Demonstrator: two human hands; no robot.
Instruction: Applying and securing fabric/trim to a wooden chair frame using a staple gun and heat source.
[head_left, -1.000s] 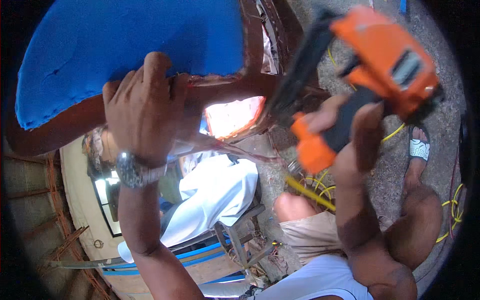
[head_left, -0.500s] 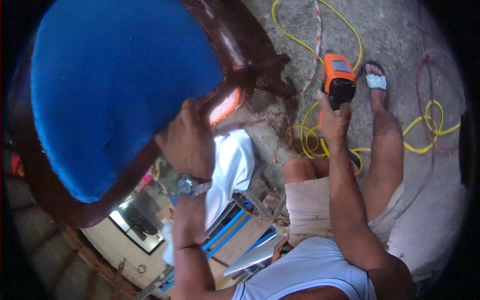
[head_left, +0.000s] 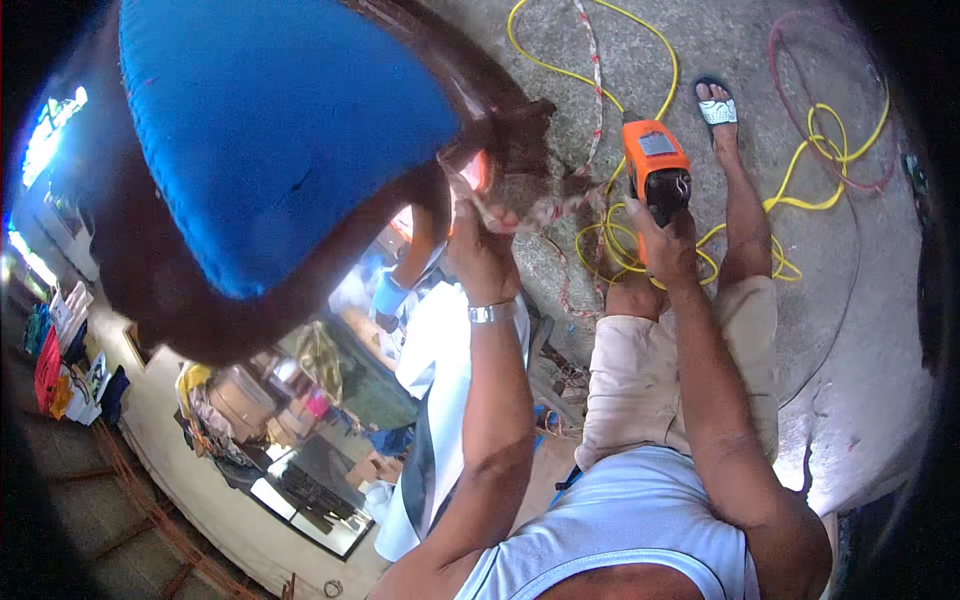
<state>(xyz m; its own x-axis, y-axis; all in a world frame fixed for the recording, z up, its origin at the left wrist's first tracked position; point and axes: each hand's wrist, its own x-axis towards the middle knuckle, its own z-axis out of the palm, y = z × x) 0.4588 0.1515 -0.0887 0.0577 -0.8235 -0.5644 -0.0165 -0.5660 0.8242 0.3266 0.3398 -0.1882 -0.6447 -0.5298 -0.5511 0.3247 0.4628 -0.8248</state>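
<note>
A blue padded panel [head_left: 290, 140] with a dark brown border [head_left: 230, 325] fills the upper left. At the border's right-hand corner is my left hand [head_left: 482, 250], wearing a metal wristwatch. Its fingers are curled closed beside a pale, blurred strip; what they grip is unclear. My right hand [head_left: 668, 245] is wrapped round the black end of an orange and black power tool [head_left: 655, 150], held above the floor to the right of the panel. The exact kind of tool does not show.
Loops of yellow hose [head_left: 790, 200] and a red-and-white twisted cord [head_left: 597, 90] lie on the concrete floor [head_left: 740, 40]. My sandalled foot [head_left: 717, 105] is beyond the tool. White cloth [head_left: 440, 350] hangs below my left hand. Cluttered items and bags [head_left: 240, 400] stand at lower left.
My left hand has moved right, from the blue pad's lower edge to the brown corner. The panel has shifted up and tilted in view. My right hand still holds the tool.
</note>
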